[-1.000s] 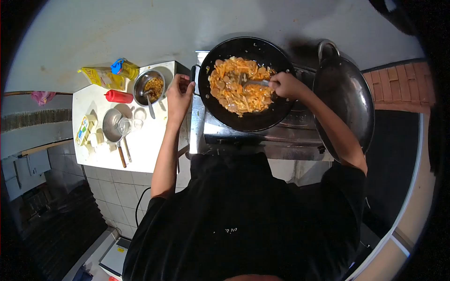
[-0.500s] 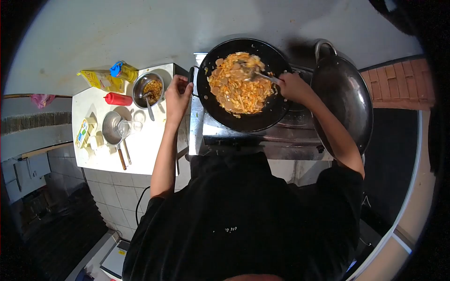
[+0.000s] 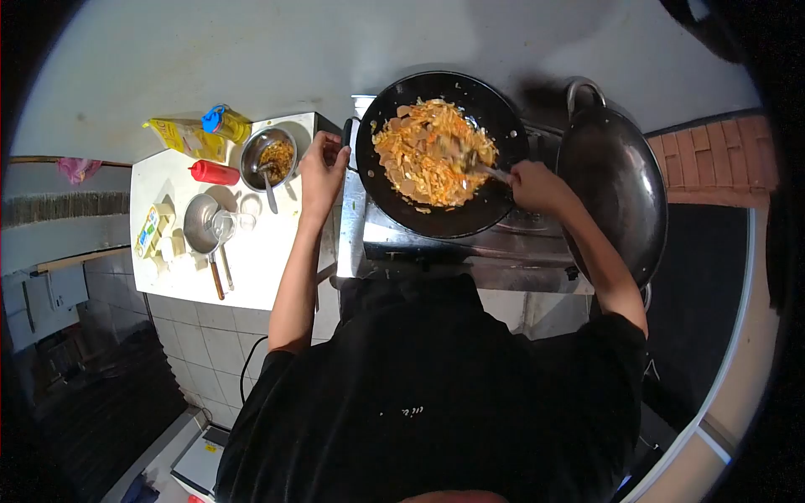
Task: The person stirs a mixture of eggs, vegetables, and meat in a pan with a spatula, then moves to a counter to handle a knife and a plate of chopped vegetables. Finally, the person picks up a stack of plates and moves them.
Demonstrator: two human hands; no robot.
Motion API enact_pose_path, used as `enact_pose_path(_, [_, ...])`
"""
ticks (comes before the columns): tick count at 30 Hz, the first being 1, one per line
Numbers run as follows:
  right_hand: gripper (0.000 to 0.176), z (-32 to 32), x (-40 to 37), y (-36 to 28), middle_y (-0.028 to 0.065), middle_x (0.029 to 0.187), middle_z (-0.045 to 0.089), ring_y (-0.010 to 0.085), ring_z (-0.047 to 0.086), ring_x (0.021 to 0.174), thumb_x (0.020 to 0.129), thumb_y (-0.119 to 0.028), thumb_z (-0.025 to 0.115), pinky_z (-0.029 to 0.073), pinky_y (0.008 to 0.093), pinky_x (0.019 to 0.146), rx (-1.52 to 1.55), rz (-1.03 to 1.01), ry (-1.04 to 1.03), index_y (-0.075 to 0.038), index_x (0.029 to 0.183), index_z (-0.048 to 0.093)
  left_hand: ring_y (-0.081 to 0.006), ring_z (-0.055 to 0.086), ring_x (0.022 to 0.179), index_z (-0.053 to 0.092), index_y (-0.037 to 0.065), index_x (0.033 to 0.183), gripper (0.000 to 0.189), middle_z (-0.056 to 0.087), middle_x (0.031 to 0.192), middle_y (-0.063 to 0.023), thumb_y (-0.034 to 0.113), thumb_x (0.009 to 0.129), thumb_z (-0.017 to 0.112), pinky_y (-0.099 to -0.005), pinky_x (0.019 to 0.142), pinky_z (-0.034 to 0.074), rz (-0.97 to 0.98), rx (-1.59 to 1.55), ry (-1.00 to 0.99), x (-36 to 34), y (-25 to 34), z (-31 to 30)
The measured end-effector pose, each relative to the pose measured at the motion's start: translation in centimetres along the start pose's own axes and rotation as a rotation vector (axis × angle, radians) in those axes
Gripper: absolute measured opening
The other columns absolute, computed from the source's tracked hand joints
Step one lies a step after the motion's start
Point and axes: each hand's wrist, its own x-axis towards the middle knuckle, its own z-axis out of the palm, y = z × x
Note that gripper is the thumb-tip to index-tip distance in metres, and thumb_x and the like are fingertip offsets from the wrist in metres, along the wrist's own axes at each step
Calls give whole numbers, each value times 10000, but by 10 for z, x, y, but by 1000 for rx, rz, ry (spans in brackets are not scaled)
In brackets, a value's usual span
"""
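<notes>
A black wok (image 3: 436, 226) sits on the stove, holding a chopped orange and pale food mix (image 3: 411, 159) with flat brown slices. My right hand (image 3: 541, 188) is closed around the handle of a metal spatula (image 3: 496, 173), whose blurred head is down in the food. At the wok's left side, my left hand (image 3: 322, 174) has its fingers curled at the dark side handle (image 3: 347, 134), the thumb against it. Part of that grip is hidden.
A larger empty wok (image 3: 612, 184) stands to the right on the metal stove (image 3: 402, 246). On the white table (image 3: 268, 251) are a steel bowl with food and a spoon (image 3: 270, 193), a red squeeze bottle (image 3: 214, 173), a saucepan (image 3: 199, 222), yellow packages (image 3: 189, 138) and a carton (image 3: 153, 228).
My right hand has moved down and slightly right with the spatula, whose head has shifted toward the lower right of the food. My left hand stays at the wok's handle.
</notes>
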Motion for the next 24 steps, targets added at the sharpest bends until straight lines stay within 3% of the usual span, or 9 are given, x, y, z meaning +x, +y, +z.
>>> enact_pose_path(2, [289, -1, -3, -13, 272, 967, 668, 439, 649, 915, 896, -215, 543, 519, 493, 798, -18, -9, -154, 37, 952, 672, -152, 631, 686, 569, -7, 978, 169, 650, 751, -91, 53, 869, 682, -291, 650, 499, 12, 10, 4, -2, 5, -1])
enact_pose_path(6, [275, 17, 45, 10, 267, 907, 665, 424, 664, 836, 887, -217, 559, 514, 513, 735, 140, -169, -18, 32, 930, 669, -146, 623, 689, 565, -11, 980, 167, 651, 769, -93, 56, 876, 677, -289, 643, 490, -10, -9, -24, -1, 3, -1])
enact_pose_path(9, [274, 12, 27, 14, 269, 911, 666, 439, 659, 850, 890, -211, 562, 514, 523, 751, 71, -155, 147, 41, 917, 666, -136, 607, 687, 560, -13, 972, 162, 646, 769, -94, 57, 880, 674, -283, 637, 483, -21, -23, -13, -3, 6, -2])
enact_pose_path(10, [242, 10, 9, 6, 272, 881, 647, 458, 629, 891, 913, -180, 533, 494, 497, 788, 10, -45, 125, 22, 922, 666, -136, 607, 687, 560, -13, 972, 162, 646, 769, -94, 57, 880, 674, -283, 637, 483, -22, -23, -4, -3, 7, -2])
enact_pose_path(12, [244, 9, -8, -3, 274, 882, 647, 457, 629, 893, 913, -182, 536, 492, 495, 787, -14, -45, 71, 26, 912, 665, -146, 669, 767, 585, 11, 1033, 216, 691, 841, -102, 109, 879, 699, -290, 719, 518, -45, 36, -32, -1, 6, -3])
enact_pose_path(17, [277, 5, 24, -12, 285, 949, 659, 463, 641, 887, 888, -187, 550, 515, 513, 802, 140, -123, -41, 66, 877, 662, -141, 625, 718, 566, 2, 1015, 198, 658, 794, -93, 85, 880, 686, -288, 670, 495, -33, 52, -20, -4, 4, 0])
enact_pose_path(19, [276, 7, 24, 0, 296, 920, 651, 458, 641, 887, 888, -189, 554, 515, 505, 800, 188, -141, 72, 65, 868, 660, -135, 585, 674, 545, -7, 995, 183, 629, 758, -88, 59, 881, 672, -285, 627, 471, -5, 45, -9, -3, 6, 1])
enact_pose_path(21, [269, 10, 10, 7, 303, 864, 644, 456, 649, 850, 886, -181, 556, 513, 509, 795, 6, 10, 203, 68, 867, 658, -137, 571, 665, 543, -5, 987, 179, 613, 743, -85, 57, 879, 672, -290, 626, 468, 3, 10, 13, -3, 9, 1])
enact_pose_path(24, [266, 1, -25, -7, 311, 840, 636, 461, 648, 830, 889, -177, 550, 510, 516, 790, -64, 7, 99, 64, 850, 656, -142, 573, 667, 542, -5, 985, 175, 610, 742, -87, 55, 880, 668, -293, 637, 474, -11, 43, 4, -2, 13, 0])
